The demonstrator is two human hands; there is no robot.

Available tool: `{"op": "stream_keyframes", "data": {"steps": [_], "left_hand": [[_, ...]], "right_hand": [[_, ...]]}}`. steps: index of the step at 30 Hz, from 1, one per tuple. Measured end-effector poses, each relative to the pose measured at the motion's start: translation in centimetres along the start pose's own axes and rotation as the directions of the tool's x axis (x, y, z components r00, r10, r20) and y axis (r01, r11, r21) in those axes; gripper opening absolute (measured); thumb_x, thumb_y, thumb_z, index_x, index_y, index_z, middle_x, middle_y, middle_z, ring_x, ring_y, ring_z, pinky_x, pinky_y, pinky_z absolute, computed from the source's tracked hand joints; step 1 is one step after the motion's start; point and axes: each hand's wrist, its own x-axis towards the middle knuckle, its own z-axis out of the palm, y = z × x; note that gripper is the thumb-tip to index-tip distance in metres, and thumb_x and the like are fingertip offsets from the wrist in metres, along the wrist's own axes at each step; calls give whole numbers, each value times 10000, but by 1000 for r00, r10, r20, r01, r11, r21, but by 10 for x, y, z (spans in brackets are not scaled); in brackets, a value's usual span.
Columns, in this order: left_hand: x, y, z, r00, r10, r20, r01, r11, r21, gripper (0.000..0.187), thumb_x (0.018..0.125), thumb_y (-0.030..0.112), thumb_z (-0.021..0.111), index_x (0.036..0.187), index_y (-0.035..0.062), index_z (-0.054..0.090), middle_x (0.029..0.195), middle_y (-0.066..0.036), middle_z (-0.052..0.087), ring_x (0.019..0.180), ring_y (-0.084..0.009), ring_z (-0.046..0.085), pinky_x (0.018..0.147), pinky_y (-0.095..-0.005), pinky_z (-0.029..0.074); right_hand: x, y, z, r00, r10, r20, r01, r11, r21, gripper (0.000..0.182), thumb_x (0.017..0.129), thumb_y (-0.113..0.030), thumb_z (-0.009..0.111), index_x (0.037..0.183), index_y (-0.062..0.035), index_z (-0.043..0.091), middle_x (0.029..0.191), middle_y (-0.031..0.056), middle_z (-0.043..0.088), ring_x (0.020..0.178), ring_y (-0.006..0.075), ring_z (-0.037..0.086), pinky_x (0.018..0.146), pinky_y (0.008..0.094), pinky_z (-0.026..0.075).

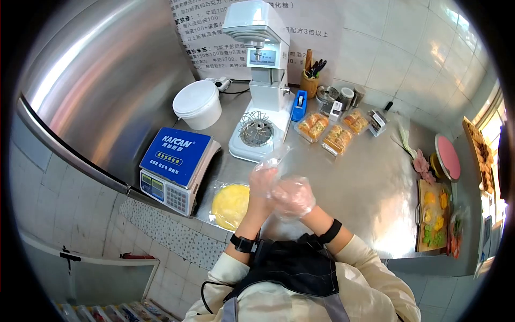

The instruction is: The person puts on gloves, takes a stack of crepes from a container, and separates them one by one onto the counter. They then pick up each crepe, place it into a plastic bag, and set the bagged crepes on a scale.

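Both hands wear clear plastic gloves and meet above the steel worktop, close in front of the white mixer's base. My left hand (264, 181) is on the left, with loose clear plastic rising above its fingers; its fingers are blurred. My right hand (293, 196) is closed beside it, near the left wrist, and what its fingers pinch is too small to name. Just left of my left forearm lies a round yellow piece (230, 206) in clear plastic wrap.
A blue-topped scale (177, 155) and white bucket (197, 104) stand at the left. Behind the hands is the mixer (262, 80). Packaged breads (337, 139), a blue tape dispenser (300, 105) and tins (327, 95) sit further back. At the right lies a cutting board (432, 244).
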Motion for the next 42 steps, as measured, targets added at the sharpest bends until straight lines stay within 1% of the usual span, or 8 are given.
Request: {"op": "stream_keyframes", "data": {"steps": [9,15,24,29,30,32,34,42], "left_hand": [[22,-3,-43,612,-416,673,745,17,-667,808,788,752,247,1438,320,39,1489,-16,107,1308,-307,239,993,-492,311],[14,1,-24,753,-396,525,517,-138,-845,734,832,689,284,1428,354,14,1496,-38,81,1299,-342,280,1002,-492,331],[-41,-43,-15,704,-701,113,583,479,-657,818,870,179,552,1436,320,-22,1504,-100,9,1370,-258,115,1064,-427,228],[-95,-116,-46,193,-936,295,433,-188,-881,769,770,62,640,1407,149,219,1405,-138,298,1242,-267,358,963,-363,351],[-130,-154,-46,320,-944,-87,644,283,-711,660,769,101,646,1337,89,309,1316,-140,394,1155,-262,431,929,-359,378],[-156,-175,-59,515,-767,-383,714,631,-304,569,768,140,651,1266,28,400,1227,-142,491,1068,-257,504,896,-356,404],[-161,-165,-78,441,-884,-152,895,421,150,445,768,168,638,1151,5,481,1096,-133,568,976,-236,550,841,-320,437],[-159,-138,-88,191,-980,61,962,175,-211,422,767,180,635,1132,16,501,910,-92,606,753,-154,581,650,-255,465]], "right_hand": [[10,5,-14,974,207,87,-222,950,218,186,689,-144,690,834,-102,580,778,97,603,692,266,607,612,384,490],[0,0,27,964,130,232,-180,961,212,148,745,-185,666,813,-84,582,778,73,604,714,257,600,655,363,472],[-17,3,65,650,-183,738,-604,465,647,52,785,-103,615,800,-54,608,728,38,608,679,150,582,639,301,458],[-26,-6,83,324,-368,871,-846,298,441,78,850,-64,541,893,-21,590,820,59,591,792,135,565,746,290,460],[-31,-2,90,318,-376,870,-846,302,440,78,850,-64,541,893,-21,590,820,59,591,792,135,565,746,290,460],[-56,17,118,661,253,707,-552,802,229,193,841,-192,541,969,-67,615,845,111,653,827,295,627,759,374,494],[-105,68,192,573,367,733,-710,669,220,345,848,-235,522,1147,-64,522,1068,171,585,993,349,560,851,405,456],[-3,29,175,375,530,760,-557,784,-273,601,746,-326,640,1232,-38,435,1180,202,514,1108,300,516,905,376,430]]}}
